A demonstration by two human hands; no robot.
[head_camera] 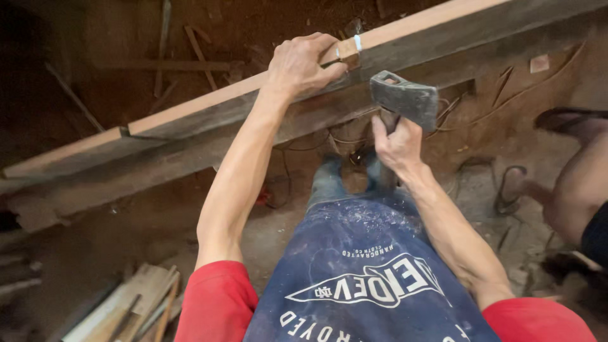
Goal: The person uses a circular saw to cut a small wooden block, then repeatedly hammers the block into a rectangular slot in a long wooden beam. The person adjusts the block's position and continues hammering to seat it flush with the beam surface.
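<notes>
Hatchet [405,98] clamped head-up in right hand [399,149], just right of and below left hand [304,63] gripping the plank [190,111] top edge, plank's long axis running lower-left to upper-right

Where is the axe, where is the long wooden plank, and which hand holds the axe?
axe [405,98], head view, on the side of its grey metal head.
long wooden plank [190,111], head view, on its pale top edge.
right hand [398,147], head view, on the back of the hand gripping the handle.

No packages, labels, signs, screens visible.
</notes>
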